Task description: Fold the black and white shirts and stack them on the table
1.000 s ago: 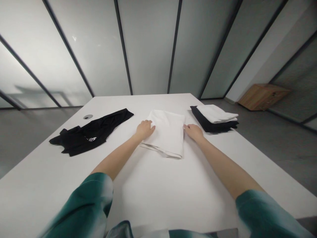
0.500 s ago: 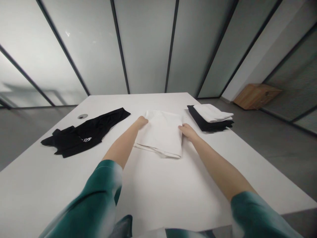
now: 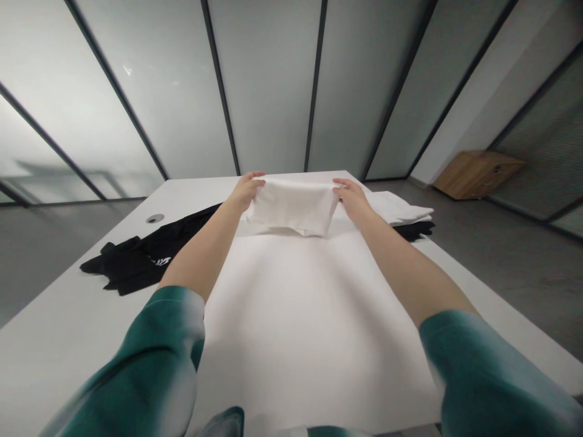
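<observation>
A folded white cloth garment [image 3: 291, 207] is held up above the far half of the table, hanging from its upper edge. My left hand [image 3: 246, 189] pinches its upper left corner. At the upper right corner, my right hand [image 3: 353, 195] grips it between thumb and fingers. Whether the garment's lower edge touches the tabletop is hard to tell. To the left lies a black garment [image 3: 132, 261] with a white print, partly covered by my left forearm.
On the right of the white table [image 3: 291, 340] sits a stack with a folded white garment [image 3: 396, 208] over a folded black one [image 3: 415, 231]. A round grommet [image 3: 155, 218] is set in the table at left. A wooden cabinet [image 3: 476, 175] stands on the floor beyond.
Both hands have moved away from me and upward. The white garment, which lay flat on the table, is now raised and hangs between them. My right forearm now partly covers the stack.
</observation>
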Demonstrator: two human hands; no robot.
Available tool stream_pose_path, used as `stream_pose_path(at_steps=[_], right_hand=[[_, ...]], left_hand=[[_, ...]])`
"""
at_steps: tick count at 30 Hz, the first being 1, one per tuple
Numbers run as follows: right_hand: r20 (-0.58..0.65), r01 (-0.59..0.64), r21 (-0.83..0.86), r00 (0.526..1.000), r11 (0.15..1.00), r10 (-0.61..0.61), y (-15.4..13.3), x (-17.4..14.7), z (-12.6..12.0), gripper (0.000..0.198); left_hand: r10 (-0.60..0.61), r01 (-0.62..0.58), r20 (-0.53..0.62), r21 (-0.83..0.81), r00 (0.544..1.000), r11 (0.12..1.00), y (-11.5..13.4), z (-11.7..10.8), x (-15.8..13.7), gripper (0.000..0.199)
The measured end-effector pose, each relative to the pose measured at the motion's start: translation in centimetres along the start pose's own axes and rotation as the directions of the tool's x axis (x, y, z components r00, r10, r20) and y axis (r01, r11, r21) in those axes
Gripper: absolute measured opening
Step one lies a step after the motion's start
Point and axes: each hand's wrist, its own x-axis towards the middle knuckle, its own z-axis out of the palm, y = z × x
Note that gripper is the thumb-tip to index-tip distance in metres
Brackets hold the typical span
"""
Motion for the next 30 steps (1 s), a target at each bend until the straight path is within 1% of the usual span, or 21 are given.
stream_pose_path(at_steps=[2, 3, 5, 6, 7, 8, 9, 10, 11, 12, 13, 15, 16, 17, 18, 20, 22, 24, 26, 28, 30], right_hand=[[-0.001, 0.1, -0.021, 0.995, 0.995, -0.1, -1.4, 1.2, 0.0, 0.038], [0.01, 0.137, -0.032, 0.991, 0.99, -0.137, -1.7, 1.2, -0.2, 0.04], [0.056, 0.175, -0.073, 0.984, 0.982, -0.171, -1.1, -0.1, -0.8, 0.046], [0.086, 0.175, -0.113, 0.982, 0.978, -0.166, -0.3, -1.4, -1.2, 0.049], [0.12, 0.165, -0.169, 0.982, 0.972, -0.146, 0.8, -2.9, -1.8, 0.052], [0.159, 0.146, -0.248, 0.981, 0.958, -0.108, 2.1, -4.6, -2.5, 0.053], [0.199, 0.123, -0.331, 0.978, 0.936, -0.058, 3.5, -6.3, -3.3, 0.053], [0.273, 0.106, -0.415, 0.962, 0.904, 0.013, 4.8, -7.9, -4.2, 0.05], [0.338, 0.093, -0.49, 0.937, 0.867, 0.091, 5.9, -9.1, -5.0, 0.045], [0.355, 0.102, -0.529, 0.928, 0.842, 0.11, 6.8, -10.0, -5.8, 0.038], [0.357, 0.112, -0.553, 0.927, 0.826, 0.113, 7.4, -10.4, -6.5, 0.034], [0.33, 0.159, -0.576, 0.943, 0.802, 0.05, 7.8, -10.2, -7.2, 0.03], [0.315, 0.196, -0.585, 0.949, 0.787, -0.002, 7.7, -9.8, -7.1, 0.029], [0.308, 0.24, -0.593, 0.949, 0.768, -0.059, 7.5, -9.2, -6.8, 0.029], [0.312, 0.291, -0.601, 0.943, 0.745, -0.117, 7.3, -8.7, -6.2, 0.029], [0.343, 0.394, -0.612, 0.914, 0.686, -0.219, 7.2, -8.1, -4.4, 0.032], [0.393, 0.468, -0.637, 0.881, 0.612, -0.264, 7.6, -8.2, -2.2, 0.038], [0.44, 0.489, -0.685, 0.869, 0.541, -0.228, 8.4, -9.0, -0.4, 0.043], [0.476, 0.48, -0.724, 0.867, 0.495, -0.145, 9.2, -9.8, 0.6, 0.046], [0.498, 0.472, -0.737, 0.863, 0.483, -0.084, 9.9, -10.3, 0.8, 0.048], [0.507, 0.471, -0.735, 0.859, 0.488, -0.066, 10.2, -10.4, 0.6, 0.05]], left_hand=[[0.121, -0.12, -0.007, 0.056, 0.993, 0.991, 1.6, -0.3, 0.9, 0.05], [0.167, -0.167, 0.007, 0.081, 0.986, 0.983, 2.0, -0.5, 0.7, 0.049], [0.208, -0.215, 0.069, 0.12, 0.976, 0.969, 2.1, -1.1, -1.2, 0.051], [0.193, -0.208, 0.114, 0.141, 0.975, 0.968, 1.7, -1.6, -2.8, 0.051], [0.151, -0.18, 0.174, 0.167, 0.973, 0.969, 1.0, -2.2, -4.7, 0.053], [0.071, -0.125, 0.246, 0.208, 0.967, 0.97, 0.0, -2.9, -6.7, 0.054], [-0.041, -0.048, 0.32, 0.264, 0.947, 0.963, -1.2, -3.7, -8.7, 0.056], [-0.168, 0.039, 0.381, 0.322, 0.909, 0.946, -2.5, -4.6, -10.5, 0.058], [-0.285, 0.128, 0.428, 0.359, 0.858, 0.925, -3.9, -5.3, -11.9, 0.059], [-0.354, 0.196, 0.446, 0.362, 0.822, 0.911, -5.1, -6.0, -12.9, 0.058], [-0.381, 0.247, 0.386, 0.353, 0.84, 0.902, -6.2, -6.5, -13.5, 0.054], [-0.359, 0.28, 0.159, 0.376, 0.92, 0.883, -7.4, -6.8, -13.3, 0.043], [-0.3, 0.256, 0.042, 0.417, 0.953, 0.872, -7.6, -6.5, -12.9, 0.039], [-0.225, 0.212, -0.031, 0.48, 0.974, 0.851, -7.6, -5.9, -12.4, 0.036], [-0.149, 0.151, -0.049, 0.548, 0.988, 0.823, -7.4, -5.0, -12.0, 0.034], [-0.032, -0.006, 0.046, 0.658, 0.998, 0.753, -7.1, -2.8, -11.5, 0.038], [0.014, -0.155, 0.196, 0.728, 0.98, 0.668, -7.1, -0.4, -12.0, 0.045], [0.013, -0.256, 0.302, 0.785, 0.953, 0.564, -7.7, 1.6, -13.0, 0.052], [-0.001, -0.299, 0.34, 0.83, 0.941, 0.471, -8.6, 2.7, -14.1, 0.056], [-0.009, -0.311, 0.346, 0.853, 0.938, 0.419, -9.4, 2.9, -15.0, 0.058], [-0.012, -0.311, 0.345, 0.862, 0.939, 0.4, -9.6, 2.7, -15.4, 0.059]])
